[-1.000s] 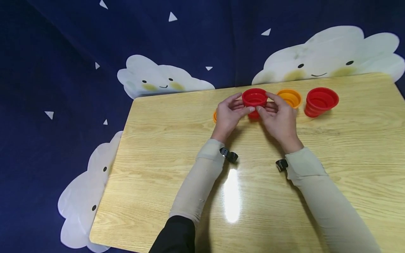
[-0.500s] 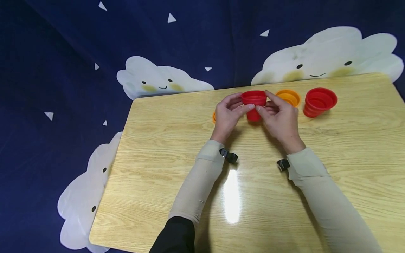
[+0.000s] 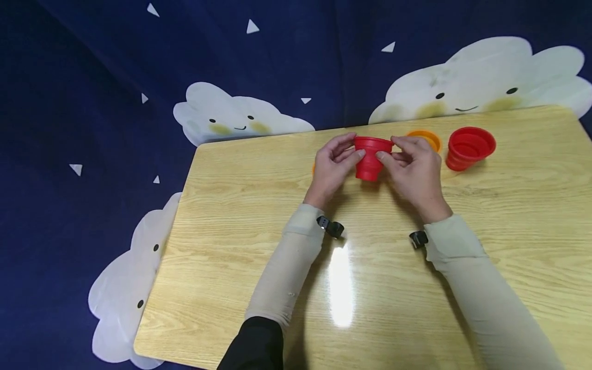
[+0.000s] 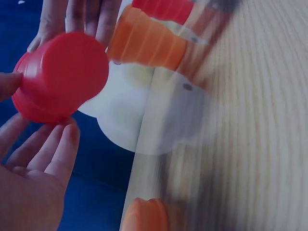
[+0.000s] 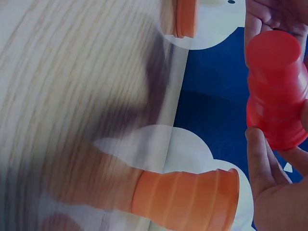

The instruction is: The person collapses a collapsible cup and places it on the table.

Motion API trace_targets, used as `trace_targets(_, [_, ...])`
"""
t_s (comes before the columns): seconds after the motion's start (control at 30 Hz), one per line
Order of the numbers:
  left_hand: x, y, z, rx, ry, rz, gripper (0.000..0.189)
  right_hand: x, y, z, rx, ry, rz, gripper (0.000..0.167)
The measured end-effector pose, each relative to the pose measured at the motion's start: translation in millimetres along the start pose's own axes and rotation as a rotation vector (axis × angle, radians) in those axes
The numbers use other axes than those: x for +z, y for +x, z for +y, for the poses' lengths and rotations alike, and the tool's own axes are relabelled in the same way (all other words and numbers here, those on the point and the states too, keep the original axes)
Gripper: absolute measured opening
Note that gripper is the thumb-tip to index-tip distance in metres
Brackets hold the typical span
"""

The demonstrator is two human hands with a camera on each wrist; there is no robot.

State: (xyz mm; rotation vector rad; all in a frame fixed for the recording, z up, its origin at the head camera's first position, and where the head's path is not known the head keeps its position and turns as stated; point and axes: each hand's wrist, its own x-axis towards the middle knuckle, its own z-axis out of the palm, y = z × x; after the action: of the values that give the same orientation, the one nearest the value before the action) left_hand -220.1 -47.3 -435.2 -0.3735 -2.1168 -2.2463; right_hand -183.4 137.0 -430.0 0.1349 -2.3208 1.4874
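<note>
Between the two hands, a red collapsible cup (image 3: 368,167) is held above the table, rim up and its outer side toward the head camera. The left hand (image 3: 331,168) grips it from the left, thumb on the front wall and fingertips near the rim. From the other side the right hand (image 3: 414,172) pinches it the same way. Ridged steps show on the cup in the right wrist view, and its round base (image 4: 76,67) faces the left wrist camera. Partly hidden behind the right hand stands an orange cup (image 3: 428,139).
A second red cup (image 3: 470,146) stands right of the orange one. Mostly hidden behind the left hand is a low orange piece (image 5: 186,19), apparently a flattened cup. The wooden table (image 3: 231,231) meets a dark blue cloud-patterned cloth (image 3: 277,61) at its back edge.
The held red cup has tipped so its inside no longer shows and its side wall and lower part do. It has also lengthened downward. Both thumbs have moved apart along its front.
</note>
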Motion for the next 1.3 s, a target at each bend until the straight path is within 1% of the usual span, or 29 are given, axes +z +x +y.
trace_targets(0.07, [-1.3,1.1,1.0,0.023,0.031,-0.020,0.042,-3,1.6,-1,-0.012,-0.014,-0.017,0.046])
trace_targets(0.13, [-2.4,1.6,2.0,0.031,0.060,-0.033,0.041,-5,3.1,-1,-0.025,-0.010,-0.035,0.046])
trace_targets(0.27, [-4.9,0.2,3.5,0.020,0.095,-0.045,0.037,-7,4.7,-1,-0.049,-0.004,-0.061,0.044])
trace_targets(0.37, [-6.4,-0.4,4.2,0.014,0.124,-0.059,0.038,-8,5.5,-1,-0.051,-0.006,-0.070,0.042])
trace_targets(0.5, [-6.8,0.6,5.6,0.017,0.170,-0.076,0.038,-10,6.4,-2,-0.016,0.017,-0.096,0.042])
trace_targets(0.63, [-6.6,0.7,6.5,0.049,0.212,-0.093,0.034,-14,5.9,-3,0.046,0.050,-0.141,0.045])
trace_targets(0.7, [-6.6,0.1,6.8,0.080,0.239,-0.100,0.033,-15,5.5,-4,0.067,0.067,-0.154,0.045])
trace_targets(0.77, [-6.8,-0.6,7.3,0.108,0.281,-0.102,0.034,-14,4.9,-5,0.078,0.073,-0.152,0.044])
trace_targets(0.9, [-7.5,-1.6,9.9,0.167,0.364,-0.104,0.035,-12,4.3,-5,0.048,0.066,-0.115,0.040])
trace_targets(1.03, [-8.4,-1.6,13.0,0.200,0.451,-0.103,0.036,-11,5.5,-4,0.010,0.030,-0.098,0.038])
trace_targets(1.2, [-9.9,-2.1,14.6,0.212,0.579,-0.107,0.037,-10,6.2,-4,-0.016,-0.027,-0.099,0.038])
trace_targets(1.27, [-10.2,-2.7,14.8,0.227,0.631,-0.111,0.037,-10,6.1,-5,-0.026,-0.050,-0.102,0.038])
trace_targets(1.3, [-10.2,-3.0,15.0,0.245,0.658,-0.112,0.037,-10,6.3,-5,-0.037,-0.061,-0.104,0.037])
